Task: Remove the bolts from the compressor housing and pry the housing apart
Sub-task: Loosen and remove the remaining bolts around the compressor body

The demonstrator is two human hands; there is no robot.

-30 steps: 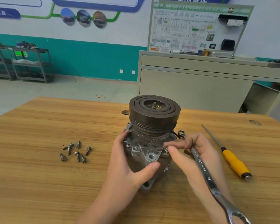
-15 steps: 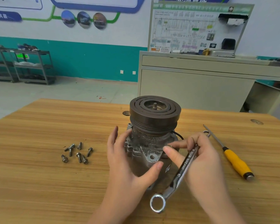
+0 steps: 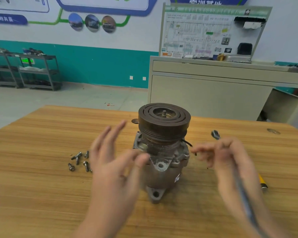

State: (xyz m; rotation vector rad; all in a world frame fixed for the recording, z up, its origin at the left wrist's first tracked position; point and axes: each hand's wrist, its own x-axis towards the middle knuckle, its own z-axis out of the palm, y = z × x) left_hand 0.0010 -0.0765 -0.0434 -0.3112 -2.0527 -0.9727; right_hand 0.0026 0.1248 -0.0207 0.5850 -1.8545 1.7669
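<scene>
The compressor housing (image 3: 163,162) is standing upright near the middle of the wooden tabletop (image 3: 33,194), its dark grooved pulley (image 3: 164,117) facing up and a mounting lug pointing toward the camera. The left hand (image 3: 113,162) is hovering just beside the housing's left flank, blurred, with fingers spread and straight and the thumb reaching toward the casting; it is gripping nothing, and I cannot tell whether the thumb is touching the metal. The right hand (image 3: 230,157) is hanging on the housing's right side, apart from it, its fingers curling around a wrench (image 3: 244,194) whose one end is sticking out above the knuckles. Seven or so loose bolts (image 3: 79,160) are lying in a cluster on the tabletop left of the left hand. A yellow-handled screwdriver (image 3: 262,182) is lying partly hidden behind the right hand.
</scene>
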